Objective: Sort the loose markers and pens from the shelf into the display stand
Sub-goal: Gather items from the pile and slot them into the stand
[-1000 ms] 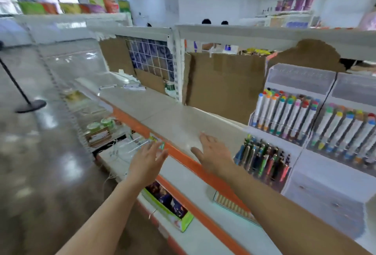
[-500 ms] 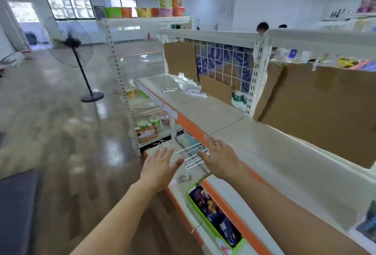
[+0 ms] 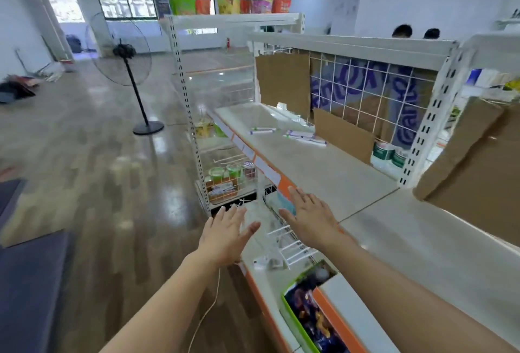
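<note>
Several loose white markers [image 3: 305, 137] lie on the far part of the beige shelf [image 3: 318, 167], with two more markers [image 3: 262, 130] a little to their left. My left hand [image 3: 226, 233] hovers in front of the shelf edge, fingers spread, holding nothing. My right hand [image 3: 309, 216] is stretched out over the shelf's orange front edge, fingers straight and empty. The markers lie well beyond both hands. The display stand is out of view.
A brown cardboard sheet [image 3: 478, 161] leans at the back right of the shelf. White wire racks [image 3: 287, 236] and a green box [image 3: 306, 310] sit on the lower shelf. A standing fan [image 3: 126, 71] is on the glossy floor at left. Two people's heads show behind the shelving.
My view has swung left along the shelf: the display stand with its markers has left the frame, and the loose markers are now nearer. Both hands stay extended and empty.
</note>
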`<action>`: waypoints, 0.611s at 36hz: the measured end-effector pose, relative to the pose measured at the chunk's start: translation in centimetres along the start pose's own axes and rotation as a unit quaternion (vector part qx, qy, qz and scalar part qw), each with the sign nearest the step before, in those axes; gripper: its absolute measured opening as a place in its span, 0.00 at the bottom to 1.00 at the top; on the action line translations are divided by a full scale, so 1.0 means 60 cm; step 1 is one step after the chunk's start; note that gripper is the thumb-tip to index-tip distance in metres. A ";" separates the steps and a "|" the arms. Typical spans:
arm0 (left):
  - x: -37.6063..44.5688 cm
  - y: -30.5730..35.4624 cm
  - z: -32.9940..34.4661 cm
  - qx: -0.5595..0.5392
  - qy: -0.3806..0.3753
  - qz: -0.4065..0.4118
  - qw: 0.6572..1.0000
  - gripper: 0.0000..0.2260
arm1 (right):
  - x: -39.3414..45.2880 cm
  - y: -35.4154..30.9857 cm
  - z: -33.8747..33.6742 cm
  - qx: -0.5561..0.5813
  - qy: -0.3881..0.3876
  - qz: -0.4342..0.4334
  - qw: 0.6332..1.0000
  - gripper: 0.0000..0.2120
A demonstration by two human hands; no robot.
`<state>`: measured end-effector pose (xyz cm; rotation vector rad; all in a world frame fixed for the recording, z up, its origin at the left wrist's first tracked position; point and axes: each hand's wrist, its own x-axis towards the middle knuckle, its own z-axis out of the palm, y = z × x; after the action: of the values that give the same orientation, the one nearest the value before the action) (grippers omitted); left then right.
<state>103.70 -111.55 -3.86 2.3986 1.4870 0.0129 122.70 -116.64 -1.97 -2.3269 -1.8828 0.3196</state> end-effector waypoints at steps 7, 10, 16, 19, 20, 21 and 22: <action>0.132 -0.005 -0.045 0.006 0.010 -0.003 1.000 0.32 | 0.152 0.027 -0.036 -0.009 0.038 -0.016 0.999 0.29; 0.189 -0.008 -0.061 0.011 0.007 -0.008 1.000 0.31 | 0.211 0.035 -0.054 -0.008 0.039 -0.020 0.999 0.29; 0.281 -0.016 -0.071 -0.001 -0.006 -0.004 1.000 0.30 | 0.311 0.044 -0.066 -0.017 0.029 -0.017 0.999 0.29; 0.331 -0.029 -0.072 -0.005 -0.017 -0.006 1.000 0.29 | 0.355 0.040 -0.068 -0.015 0.021 -0.019 0.999 0.28; 0.348 -0.034 -0.074 -0.008 -0.018 -0.007 1.000 0.29 | 0.370 0.039 -0.068 -0.012 0.019 -0.019 1.000 0.28; 0.367 -0.041 -0.076 -0.011 -0.018 -0.008 1.000 0.29 | 0.386 0.039 -0.068 -0.010 0.018 -0.019 1.000 0.28; 0.384 -0.047 -0.078 -0.014 -0.019 -0.008 1.000 0.28 | 0.402 0.039 -0.067 -0.009 0.016 -0.018 1.000 0.28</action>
<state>111.03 -89.01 -3.82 2.3515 1.4793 -0.0156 130.67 -93.43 -0.61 -2.2925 -1.9162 0.2608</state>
